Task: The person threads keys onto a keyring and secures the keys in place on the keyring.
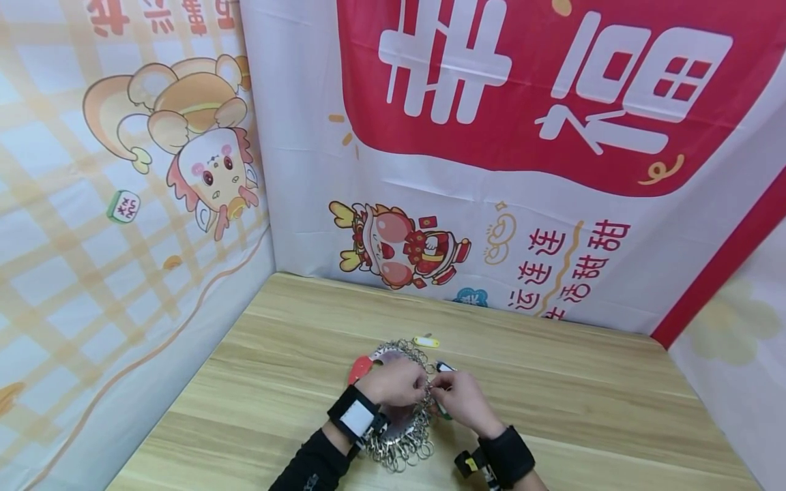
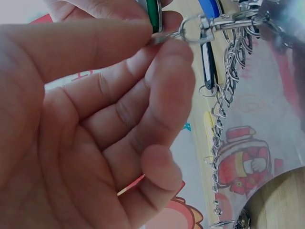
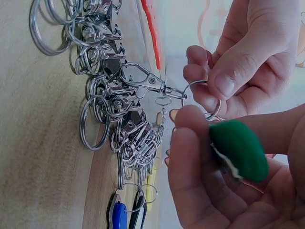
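A round shiny disc [image 1: 402,424] lies on the table, its rim crowded with metal swivel clasps and split rings. My left hand [image 1: 399,382] reaches over it and pinches a split ring [image 3: 185,94] between thumb and index finger. That ring hangs from a swivel clasp [image 3: 151,82] at the rim. Just to the right, my right hand [image 1: 463,401] holds a green key tag [image 3: 240,150] in its fingers, close to the pinched ring. Whether the tag is joined to the ring cannot be made out.
A red tag [image 1: 359,369] shows at the disc's left. Beyond the rim lies a yellow key tag [image 1: 426,341]. A blue key tag [image 3: 119,215] and a black-edged one [image 3: 137,212] sit by the rim's far part. Printed cloth [image 1: 301,136] stands behind the wooden table [image 1: 589,402].
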Available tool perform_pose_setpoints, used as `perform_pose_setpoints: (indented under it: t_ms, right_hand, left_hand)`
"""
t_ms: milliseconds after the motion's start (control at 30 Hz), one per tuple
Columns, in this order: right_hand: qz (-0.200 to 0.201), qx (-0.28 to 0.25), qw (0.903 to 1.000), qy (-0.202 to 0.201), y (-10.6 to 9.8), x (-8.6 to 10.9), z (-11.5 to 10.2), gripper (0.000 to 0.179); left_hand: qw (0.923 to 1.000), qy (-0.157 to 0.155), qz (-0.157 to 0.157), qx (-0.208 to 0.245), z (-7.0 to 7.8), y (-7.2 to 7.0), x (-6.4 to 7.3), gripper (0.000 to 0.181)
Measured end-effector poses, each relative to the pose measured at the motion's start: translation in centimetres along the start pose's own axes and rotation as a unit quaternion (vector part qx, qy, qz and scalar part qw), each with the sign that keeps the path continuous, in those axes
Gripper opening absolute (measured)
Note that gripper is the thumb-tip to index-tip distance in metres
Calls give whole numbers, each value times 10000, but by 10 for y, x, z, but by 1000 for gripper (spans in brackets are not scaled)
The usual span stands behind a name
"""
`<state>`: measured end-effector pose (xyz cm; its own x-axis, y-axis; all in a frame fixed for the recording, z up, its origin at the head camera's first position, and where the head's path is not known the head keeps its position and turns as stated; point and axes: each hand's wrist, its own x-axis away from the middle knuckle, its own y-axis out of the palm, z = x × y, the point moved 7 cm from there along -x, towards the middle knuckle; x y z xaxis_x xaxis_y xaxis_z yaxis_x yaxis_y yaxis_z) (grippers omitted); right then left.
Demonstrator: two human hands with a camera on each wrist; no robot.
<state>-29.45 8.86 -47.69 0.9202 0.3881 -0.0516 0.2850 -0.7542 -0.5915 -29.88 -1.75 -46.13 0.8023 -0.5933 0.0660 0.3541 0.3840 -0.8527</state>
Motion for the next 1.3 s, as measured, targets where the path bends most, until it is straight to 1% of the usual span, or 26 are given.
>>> perform_pose_setpoints:
  t_ms: [167,267,467,700,900,1133,1300]
  right_hand:
    - [80,249,9996,65,-2,0,0,10]
    - [126,304,9994,54,-4,0,-2,9]
    - [161,468,9987,-157,-3,-1,-5,8]
    - [-12,7,10000,16,0,-1,0,8]
    - [15,120,9999,-83,-1,-1,-2,7]
    - [82,33,9999,-71,0,-1,0,3]
    - [120,64,9997,-211,0,-1,-2,3]
  left_hand:
    - [9999,-19,-123,99,0,2,1,21]
    - [9999,-57,-80,38,0,2,1,26]
    - [9997,-246,-4,-44,-1,2,0,31]
    - [9993,-313,100,-161,0,2,0,31]
    - [9991,-357,125,-203,1,1,0,32]
    - [9987,-429,127,-251,0,3,0,31]
    - [9985,-475,154,-243,-1,4,-1,32]
